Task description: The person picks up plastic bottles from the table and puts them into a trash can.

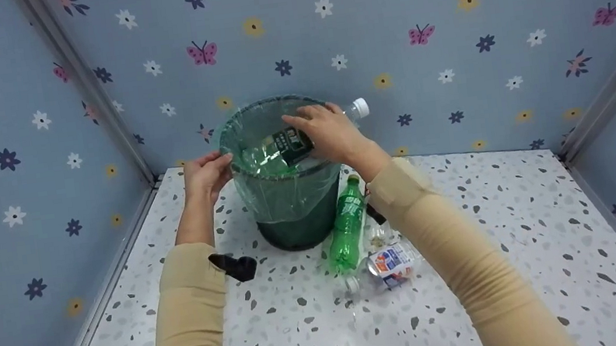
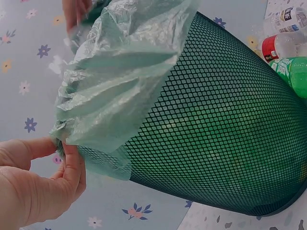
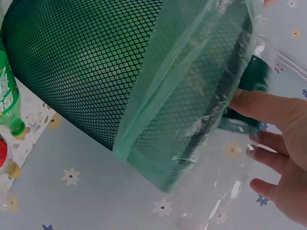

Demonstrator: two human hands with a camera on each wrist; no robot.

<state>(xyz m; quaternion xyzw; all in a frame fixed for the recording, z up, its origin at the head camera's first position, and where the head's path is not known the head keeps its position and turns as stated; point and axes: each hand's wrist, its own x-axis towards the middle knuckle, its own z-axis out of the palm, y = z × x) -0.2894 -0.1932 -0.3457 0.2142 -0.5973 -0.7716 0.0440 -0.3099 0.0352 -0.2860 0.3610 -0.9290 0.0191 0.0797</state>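
Though blurry, bottle (image 1: 293,145) probably plastic — round mesh bin (image 2: 211,124).

The head view looks forward and down from above, farther back, while both wrist views, tilted sideways, share the mesh bin (image 2: 216,115) close up.

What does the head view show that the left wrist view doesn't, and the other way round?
Only the head view shows the beige sleeves, a black object beside the left one, and a view down into the bin. Only the left wrist view makes out the mesh of the bin's side. Both show the bin's liner, the left hand pinching it, the right hand, and the green bottle.
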